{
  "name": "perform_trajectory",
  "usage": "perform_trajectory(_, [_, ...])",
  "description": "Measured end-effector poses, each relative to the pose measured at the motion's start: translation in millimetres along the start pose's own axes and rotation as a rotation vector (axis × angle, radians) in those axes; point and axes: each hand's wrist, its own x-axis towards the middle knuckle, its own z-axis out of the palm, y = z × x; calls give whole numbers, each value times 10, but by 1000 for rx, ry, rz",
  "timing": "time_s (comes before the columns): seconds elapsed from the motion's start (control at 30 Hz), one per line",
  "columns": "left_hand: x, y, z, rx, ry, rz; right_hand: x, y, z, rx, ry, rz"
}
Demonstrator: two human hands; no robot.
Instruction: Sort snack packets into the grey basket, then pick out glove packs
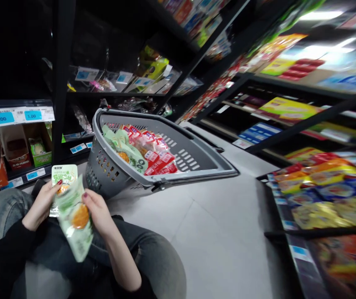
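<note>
My left hand and my right hand both grip light green snack packets over my lap, fingers curled on the edges. One packet stands upright by my left hand and another hangs lower between both hands. Just beyond them a grey plastic shopping basket sits tilted on the floor. It holds more green packets and red packets.
I crouch on a pale tiled floor in a shop aisle, knees in jeans. Dark shelves with snack packets run along the right. A shelf with blue price tags and boxes stands at left.
</note>
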Motion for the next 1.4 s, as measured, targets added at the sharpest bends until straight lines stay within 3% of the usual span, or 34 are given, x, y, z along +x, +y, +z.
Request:
perform_trajectory(0.1, [9, -11, -5, -20, -15, 0, -144, -479, -87, -488, 137, -191])
perform_trajectory(0.2, [16, -19, 18, -55, -12, -61, -166, -1114, -317, -909, 486, -443])
perform_trajectory(0.27, [14, -23, 33, -55, 6, -99, -31, -1500, -487, -1141, 647, -502])
perform_trajectory(0.3, [12, -25, 37, -55, 15, -102, 75, -1652, -559, -1257, 658, -489])
perform_trajectory(0.4, [18, -44, 32, -71, 12, -107, 436, -1905, -684, -1606, 492, -365])
perform_trajectory(0.53, [53, -83, 4, -97, -16, -92, 701, -1933, -713, -1947, 380, -192])
perform_trajectory(0.67, [82, -109, -22, -98, -40, -70, 637, -1933, -714, -2087, 349, -168])
perform_trajectory(0.83, [78, -108, -29, -95, -59, -70, 449, -1932, -587, -2103, 152, -136])
perform_trajectory(1.07, [43, -84, -12, -78, -39, -65, 450, -1884, -575, -2101, -8, 123])
perform_trajectory(1.27, [56, -65, -7, -52, -29, -67, 590, -1915, -566, -2061, 28, 386])
perform_trajectory(1.4, [58, -78, -17, -51, -42, -73, 707, -1757, -449, -2057, 57, 367])
